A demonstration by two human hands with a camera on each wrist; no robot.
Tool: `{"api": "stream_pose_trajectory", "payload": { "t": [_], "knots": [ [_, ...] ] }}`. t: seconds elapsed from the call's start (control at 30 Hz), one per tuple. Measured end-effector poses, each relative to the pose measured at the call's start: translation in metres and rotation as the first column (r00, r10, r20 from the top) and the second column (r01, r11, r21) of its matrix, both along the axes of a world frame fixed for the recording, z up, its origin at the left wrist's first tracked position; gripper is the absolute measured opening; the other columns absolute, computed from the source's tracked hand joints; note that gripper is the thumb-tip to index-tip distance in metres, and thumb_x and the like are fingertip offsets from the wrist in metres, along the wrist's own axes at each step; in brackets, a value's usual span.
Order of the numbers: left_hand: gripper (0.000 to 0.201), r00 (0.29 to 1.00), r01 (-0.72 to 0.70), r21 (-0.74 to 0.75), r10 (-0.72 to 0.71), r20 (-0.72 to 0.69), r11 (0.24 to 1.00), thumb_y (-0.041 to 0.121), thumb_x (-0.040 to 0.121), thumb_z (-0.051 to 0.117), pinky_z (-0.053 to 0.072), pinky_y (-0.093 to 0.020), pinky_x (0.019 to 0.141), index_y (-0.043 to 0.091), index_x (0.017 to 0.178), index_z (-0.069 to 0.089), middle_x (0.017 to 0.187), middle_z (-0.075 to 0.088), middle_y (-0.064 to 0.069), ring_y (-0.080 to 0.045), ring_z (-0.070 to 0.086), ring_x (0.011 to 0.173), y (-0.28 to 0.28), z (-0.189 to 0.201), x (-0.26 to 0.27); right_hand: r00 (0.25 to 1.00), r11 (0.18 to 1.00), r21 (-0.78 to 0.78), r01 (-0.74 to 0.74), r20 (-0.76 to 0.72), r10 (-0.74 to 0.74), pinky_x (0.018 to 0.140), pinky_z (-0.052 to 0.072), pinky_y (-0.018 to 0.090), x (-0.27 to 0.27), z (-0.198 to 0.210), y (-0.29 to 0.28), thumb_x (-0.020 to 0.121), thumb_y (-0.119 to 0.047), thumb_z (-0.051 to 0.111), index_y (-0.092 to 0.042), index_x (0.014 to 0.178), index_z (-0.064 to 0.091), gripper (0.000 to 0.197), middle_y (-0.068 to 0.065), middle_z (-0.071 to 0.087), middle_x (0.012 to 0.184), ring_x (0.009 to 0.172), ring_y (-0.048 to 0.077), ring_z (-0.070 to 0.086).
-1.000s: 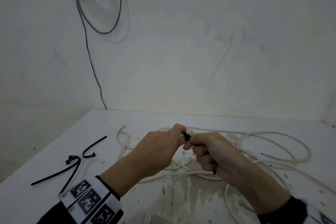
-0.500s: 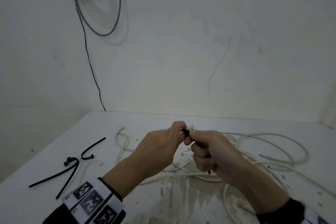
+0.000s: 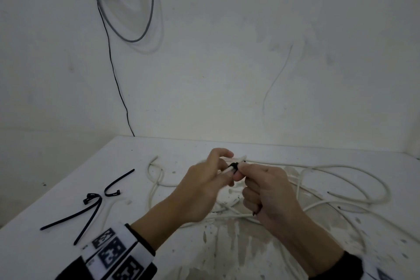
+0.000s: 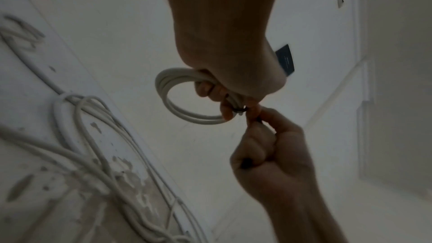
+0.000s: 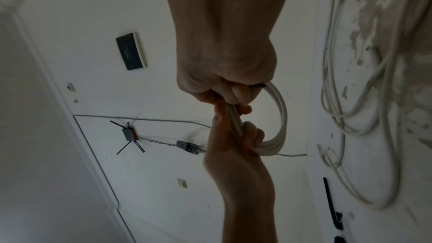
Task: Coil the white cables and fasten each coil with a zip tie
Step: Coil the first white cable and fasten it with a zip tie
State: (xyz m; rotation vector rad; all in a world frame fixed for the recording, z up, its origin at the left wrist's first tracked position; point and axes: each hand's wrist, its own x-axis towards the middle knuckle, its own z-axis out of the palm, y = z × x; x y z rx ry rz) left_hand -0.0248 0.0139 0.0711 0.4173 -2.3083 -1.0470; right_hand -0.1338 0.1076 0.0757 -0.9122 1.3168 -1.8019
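White coil point(image 4: 187, 97) is gripped above the table point(image 3: 159, 150) in left hand point(image 3: 202, 186), zip tie point(image 3: 234, 166) pinched by right hand point(image 3: 270, 193); tail is best drawn straight while turns are kept bunched.

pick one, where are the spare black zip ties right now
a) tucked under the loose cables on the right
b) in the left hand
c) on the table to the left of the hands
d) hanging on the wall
c: the spare black zip ties lie loose on the table, left of the left hand, which grips the white coil.
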Motion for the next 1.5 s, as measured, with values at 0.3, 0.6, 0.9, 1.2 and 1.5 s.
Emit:
{"api": "stream_pose_trajectory", "payload": {
  "t": [0.3, 0.6, 0.9, 1.2, 1.5],
  "knots": [
    [0.037, 0.978, 0.203, 0.387, -0.171, -0.117, 0.899, 0.017, 0.098, 0.040, 0.033, -0.013, 0.048, 0.013, 0.064, 0.052, 0.054, 0.050, 0.002, -0.006, 0.040, 0.050, -0.002, 0.019, 0.000, 0.897, 0.994, 0.027, -0.108, -0.429, 0.109, 0.037, 0.022, 0.014, -0.006, 0.012, -0.002, 0.088, 0.000, 0.046, -0.003, 0.055, 0.062, 0.038, -0.001, 0.036, 0.036, 0.033, 0.006, 0.023],
    [0.032, 0.976, 0.201, 0.367, -0.216, 0.000, 0.908, 0.007, 0.097, 0.036, 0.022, -0.017, 0.044, 0.010, 0.067, 0.045, 0.049, 0.032, 0.010, -0.006, 0.024, 0.045, -0.009, 0.029, 0.004, 0.813, 1.000, -0.006, 0.024, -0.582, -0.023, 0.038, 0.020, 0.016, -0.005, 0.015, -0.004, 0.074, -0.012, 0.059, -0.014, 0.038, 0.052, 0.037, 0.000, 0.027, 0.035, 0.037, 0.014, 0.020],
    [0.032, 0.985, 0.167, 0.395, -0.132, -0.115, 0.903, 0.007, 0.097, 0.039, 0.027, -0.016, 0.046, 0.011, 0.066, 0.042, 0.044, 0.042, 0.012, -0.004, 0.030, 0.044, -0.011, 0.021, -0.001, 0.707, 0.991, 0.130, 0.015, -0.702, 0.081, 0.042, 0.026, 0.020, -0.010, 0.017, -0.002, 0.091, -0.017, 0.055, -0.016, 0.057, 0.061, 0.034, -0.009, 0.033, 0.041, 0.039, 0.009, 0.026],
    [0.038, 0.804, 0.565, 0.715, -0.079, -0.590, 0.411, 0.025, 0.065, 0.077, 0.036, -0.021, 0.046, 0.021, 0.052, 0.042, 0.042, 0.022, 0.012, -0.003, 0.023, 0.033, -0.022, 0.009, 0.001, 0.837, 0.951, 0.214, 0.223, -0.543, -0.074, 0.080, 0.045, 0.030, -0.008, 0.020, 0.006, 0.096, -0.035, 0.043, -0.021, 0.118, 0.049, 0.027, -0.002, 0.053, 0.119, 0.102, 0.015, 0.052],
    [0.062, 0.658, 0.750, 0.661, -0.079, -0.749, -0.019, 0.060, 0.089, 0.033, 0.037, -0.029, 0.067, 0.002, 0.082, 0.055, 0.049, 0.035, 0.004, -0.011, 0.036, 0.043, -0.031, 0.003, 0.003, 0.965, 0.973, 0.200, -0.112, 0.257, 0.058, 0.052, 0.058, 0.032, -0.005, 0.011, 0.017, 0.090, 0.002, 0.053, 0.007, 0.084, 0.062, 0.012, 0.016, 0.069, 0.073, 0.064, 0.028, 0.071]
  ]
}}
